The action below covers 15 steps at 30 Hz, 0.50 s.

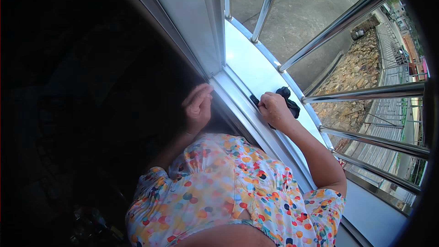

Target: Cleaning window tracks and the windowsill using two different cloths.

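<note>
On the white window sill, my right hand grips a crumpled black cloth, which sticks out on both sides of the fist. The cloth lies beside the sliding window track. My left hand is raised at the inner edge of the window frame, fingers bent and close together, with nothing visible in it. Part of that hand is in shadow, and its palm is only partly seen.
Shiny metal bars rise along the sill's outer edge. A window panel stands at the upper left. Outside, below the bars, are concrete ground and a stone wall. The room at left is very dark.
</note>
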Tool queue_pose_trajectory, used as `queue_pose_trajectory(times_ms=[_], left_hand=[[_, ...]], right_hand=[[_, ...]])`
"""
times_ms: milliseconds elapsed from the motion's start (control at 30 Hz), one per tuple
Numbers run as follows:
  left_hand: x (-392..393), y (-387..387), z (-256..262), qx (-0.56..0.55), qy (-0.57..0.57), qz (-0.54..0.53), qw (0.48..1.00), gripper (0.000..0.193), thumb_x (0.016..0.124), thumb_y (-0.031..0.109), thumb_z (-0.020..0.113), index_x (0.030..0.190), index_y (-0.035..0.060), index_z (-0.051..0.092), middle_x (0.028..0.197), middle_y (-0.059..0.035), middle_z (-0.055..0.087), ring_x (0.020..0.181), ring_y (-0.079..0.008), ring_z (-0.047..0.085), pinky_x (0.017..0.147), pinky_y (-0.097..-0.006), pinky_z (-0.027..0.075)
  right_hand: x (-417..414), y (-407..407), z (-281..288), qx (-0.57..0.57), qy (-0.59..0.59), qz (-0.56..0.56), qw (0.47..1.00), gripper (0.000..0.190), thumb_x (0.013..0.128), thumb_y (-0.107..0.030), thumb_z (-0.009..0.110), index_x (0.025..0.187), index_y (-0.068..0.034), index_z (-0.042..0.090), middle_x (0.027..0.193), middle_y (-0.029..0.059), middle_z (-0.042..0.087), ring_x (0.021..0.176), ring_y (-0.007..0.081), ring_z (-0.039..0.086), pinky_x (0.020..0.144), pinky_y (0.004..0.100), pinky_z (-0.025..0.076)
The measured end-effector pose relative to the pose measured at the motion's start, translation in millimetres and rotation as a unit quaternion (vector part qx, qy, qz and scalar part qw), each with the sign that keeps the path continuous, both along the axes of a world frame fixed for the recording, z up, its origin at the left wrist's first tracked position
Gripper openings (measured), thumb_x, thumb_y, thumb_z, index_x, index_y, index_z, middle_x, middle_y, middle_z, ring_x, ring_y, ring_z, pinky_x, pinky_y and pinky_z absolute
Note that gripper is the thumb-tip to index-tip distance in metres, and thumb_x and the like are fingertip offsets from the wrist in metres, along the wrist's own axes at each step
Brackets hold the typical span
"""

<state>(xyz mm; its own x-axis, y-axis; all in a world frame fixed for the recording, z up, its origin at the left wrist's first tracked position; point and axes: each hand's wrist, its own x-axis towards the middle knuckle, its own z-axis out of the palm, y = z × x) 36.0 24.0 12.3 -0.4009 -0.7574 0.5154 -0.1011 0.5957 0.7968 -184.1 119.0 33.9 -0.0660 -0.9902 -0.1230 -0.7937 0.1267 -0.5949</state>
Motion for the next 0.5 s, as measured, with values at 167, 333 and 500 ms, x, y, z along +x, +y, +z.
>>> queue_pose_trajectory(times_ms=[167,333,500], left_hand=[[-8,3,5,-0.023,0.004,0.001,1.000,0.021,0.079,-0.009,0.052,0.097,-0.0024,0.060,0.093,-0.0154,0.061,0.077,-0.0260,0.062,0.064,-0.0282,0.052],[-6,3,15,-0.041,0.001,0.005,0.999,0.023,0.078,-0.010,0.051,0.098,-0.0020,0.060,0.093,-0.0148,0.061,0.075,-0.0245,0.062,0.064,-0.0282,0.051],[6,4,15,-0.030,-0.006,0.023,0.999,0.024,0.078,-0.011,0.051,0.099,-0.0016,0.060,0.092,-0.0145,0.061,0.069,-0.0209,0.060,0.061,-0.0281,0.050]], right_hand=[[12,-48,-5,-0.044,-0.017,0.034,0.998,0.009,0.065,-0.002,0.049,0.065,0.004,0.055,0.074,0.0237,0.055,0.073,0.0401,0.055,0.069,0.0467,0.045],[29,-112,-25,-0.125,0.016,-0.055,0.991,0.006,0.066,-0.002,0.055,0.065,0.000,0.061,0.072,0.0189,0.060,0.072,0.0351,0.058,0.070,0.0409,0.047],[17,-81,-11,-0.016,-0.032,-0.037,0.999,0.010,0.066,-0.001,0.055,0.069,0.003,0.063,0.070,0.0216,0.061,0.067,0.0336,0.061,0.068,0.0365,0.049]])
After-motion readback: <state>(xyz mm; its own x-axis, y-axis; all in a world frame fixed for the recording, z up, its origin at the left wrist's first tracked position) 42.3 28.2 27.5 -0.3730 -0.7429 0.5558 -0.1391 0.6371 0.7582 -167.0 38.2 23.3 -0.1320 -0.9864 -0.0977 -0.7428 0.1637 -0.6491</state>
